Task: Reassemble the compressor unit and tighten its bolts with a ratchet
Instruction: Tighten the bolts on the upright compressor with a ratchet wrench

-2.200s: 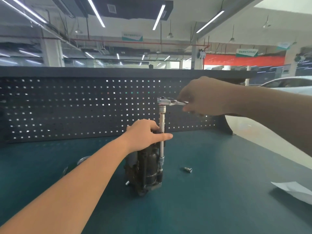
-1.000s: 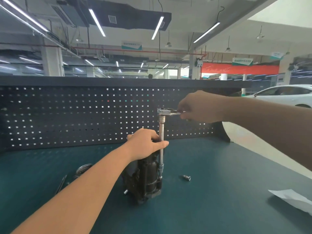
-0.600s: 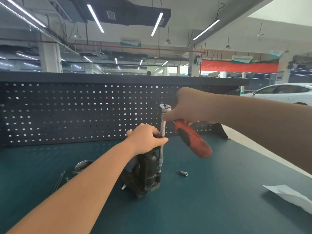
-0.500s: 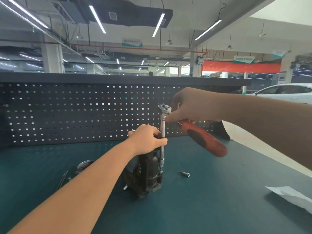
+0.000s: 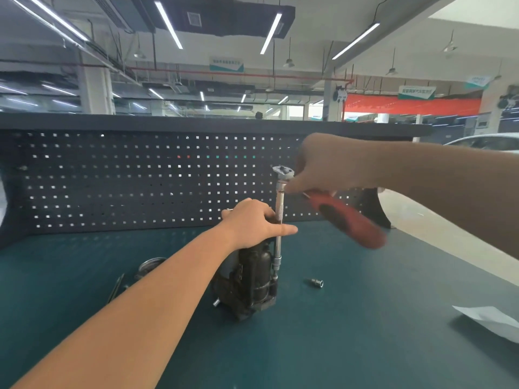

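On green bench, black compressor unit point(image 5: 254, 279) stands upright w/ left hand point(image 5: 254, 223) gripping top; right hand point(image 5: 330, 164) holds red-handled ratchet point(image 5: 348, 220), extension bar point(image 5: 278, 234) vertical.

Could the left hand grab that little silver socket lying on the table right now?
Probably not yet. The left hand rests on the compressor, steadying it. The socket lies apart on bare table with nothing covering it, so letting go would likely leave the way free.
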### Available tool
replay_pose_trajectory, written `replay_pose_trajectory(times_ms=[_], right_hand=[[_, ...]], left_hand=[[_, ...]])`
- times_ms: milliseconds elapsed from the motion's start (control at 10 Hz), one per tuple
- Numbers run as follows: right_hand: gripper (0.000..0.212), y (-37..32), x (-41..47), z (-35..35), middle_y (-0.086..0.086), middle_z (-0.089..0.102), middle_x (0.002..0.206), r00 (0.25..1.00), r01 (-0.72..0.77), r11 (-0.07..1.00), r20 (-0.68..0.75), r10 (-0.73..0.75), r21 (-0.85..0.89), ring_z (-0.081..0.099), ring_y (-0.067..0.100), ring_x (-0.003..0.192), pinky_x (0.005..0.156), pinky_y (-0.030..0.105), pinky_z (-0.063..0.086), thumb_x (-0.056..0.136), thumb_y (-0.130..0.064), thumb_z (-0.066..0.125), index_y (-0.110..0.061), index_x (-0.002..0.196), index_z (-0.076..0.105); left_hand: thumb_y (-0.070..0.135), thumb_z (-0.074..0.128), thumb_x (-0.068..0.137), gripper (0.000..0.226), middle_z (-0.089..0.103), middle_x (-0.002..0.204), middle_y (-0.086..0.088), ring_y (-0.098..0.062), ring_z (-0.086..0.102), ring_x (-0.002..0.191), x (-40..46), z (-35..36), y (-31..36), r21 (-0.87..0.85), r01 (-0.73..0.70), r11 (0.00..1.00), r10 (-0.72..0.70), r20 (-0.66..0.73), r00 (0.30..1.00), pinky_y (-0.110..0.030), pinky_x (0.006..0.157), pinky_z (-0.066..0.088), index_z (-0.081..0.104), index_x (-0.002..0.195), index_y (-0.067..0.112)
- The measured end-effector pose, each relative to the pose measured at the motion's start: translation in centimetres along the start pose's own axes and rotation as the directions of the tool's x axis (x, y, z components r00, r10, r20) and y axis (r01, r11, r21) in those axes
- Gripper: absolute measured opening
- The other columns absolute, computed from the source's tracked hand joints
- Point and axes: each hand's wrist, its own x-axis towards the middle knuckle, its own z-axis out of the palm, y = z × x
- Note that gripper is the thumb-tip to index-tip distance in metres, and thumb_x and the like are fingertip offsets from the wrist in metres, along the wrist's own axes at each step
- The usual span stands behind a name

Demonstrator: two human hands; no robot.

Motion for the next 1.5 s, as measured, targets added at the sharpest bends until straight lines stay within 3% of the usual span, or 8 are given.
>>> replay_pose_trajectory(times_ms=[200,500,600,700,800,1200,1400,1500], right_hand=[[0.021,-0.9,0.1,0.4,0.003,0.062,0.047,0.985,-0.118,0.899,0.168,0.051,0.422,0.062,0.015,0.042,0.042,0.021,0.048,0.085,-0.008,0.072,-0.005,0.080,0.052],[0.013,1.8,1.3,-1.0,-0.011,0.071,0.067,0.995,0.092,0.971,0.060,-0.080,-0.219,0.067,0.004,0.066,0.065,0.019,0.042,0.092,-0.023,0.063,-0.025,0.105,0.063],[0.013,0.7,1.5,-0.8,-0.003,0.068,0.053,0.994,0.001,0.999,0.111,0.005,-0.050,0.067,0.010,0.047,0.050,0.018,0.051,0.088,-0.014,0.066,-0.001,0.086,0.066],[0.010,-0.6,1.5,0.0,0.006,0.064,0.047,0.982,-0.123,0.931,0.175,0.065,0.344,0.063,0.014,0.041,0.077,0.041,0.060,0.086,-0.003,0.064,0.005,0.079,0.064],[0.008,-1.5,2.0,1.4,0.000,0.059,0.040,0.971,-0.186,0.805,0.230,0.063,0.563,0.058,0.010,0.036,0.089,0.038,0.053,0.090,-0.002,0.059,-0.001,0.082,0.060],[0.010,0.8,0.9,-1.0,-0.015,0.068,0.060,0.997,-0.066,0.995,0.032,0.069,-0.071,0.063,-0.002,0.054,0.056,0.018,0.041,0.088,-0.023,0.067,-0.027,0.097,0.064],[0.028,1.0,0.0,-0.4,-0.004,0.059,0.041,0.992,-0.130,0.989,0.009,0.130,0.073,0.050,0.004,0.030,0.039,0.014,0.044,0.089,-0.018,0.064,-0.006,0.063,0.063],[0.030,0.4,-0.7,-0.1,-0.004,0.050,0.035,0.970,-0.237,0.869,0.055,0.236,0.435,0.046,0.006,0.030,0.036,0.011,0.041,0.088,-0.009,0.064,-0.007,0.060,0.053]], left_hand=[[0.039,0.067,0.082,0.029,0.051,0.054,0.016,-0.003,0.044,0.065,0.0,0.0,-0.5,-0.040,0.017,0.999,-0.019,-0.038,0.999,-0.039,0.082,0.039,0.059,0.059,0.022],[0.046,0.070,0.084,0.035,0.048,0.064,0.009,-0.011,0.049,0.073,-0.4,-0.7,-1.0,-0.076,-0.040,0.996,0.042,0.035,0.998,-0.042,0.092,0.044,0.061,0.060,0.021],[0.056,0.071,0.079,0.049,0.043,0.057,0.009,-0.007,0.043,0.060,-0.2,-0.6,-1.2,-0.078,-0.037,0.996,0.038,0.017,0.999,-0.037,0.076,0.038,0.054,0.059,0.015],[0.048,0.071,0.082,0.038,0.047,0.063,0.012,-0.017,0.051,0.073,0.3,0.1,-1.1,0.013,-0.020,1.000,0.020,0.016,1.000,-0.039,0.084,0.044,0.050,0.066,0.021],[0.030,0.074,0.084,0.025,0.059,0.082,0.006,-0.025,0.058,0.094,0.8,0.2,-1.3,0.005,-0.064,0.998,0.064,0.023,0.998,-0.048,0.099,0.045,0.056,0.081,0.014],[0.049,0.074,0.080,0.031,0.053,0.068,0.014,-0.007,0.049,0.069,0.3,-0.7,-1.1,-0.100,-0.087,0.991,0.094,0.068,0.993,-0.041,0.086,0.046,0.065,0.064,0.023],[0.075,0.074,0.047,0.051,0.058,0.072,0.017,-0.005,0.053,0.072,0.1,-1.2,-0.7,-0.102,-0.118,0.988,0.129,0.099,0.987,-0.037,0.079,0.045,0.067,0.067,0.029],[0.075,0.075,0.045,0.044,0.062,0.065,0.021,-0.001,0.055,0.063,-0.2,-0.5,-1.4,-0.238,-0.160,0.958,0.172,0.029,0.985,-0.034,0.073,0.044,0.067,0.071,0.040]])
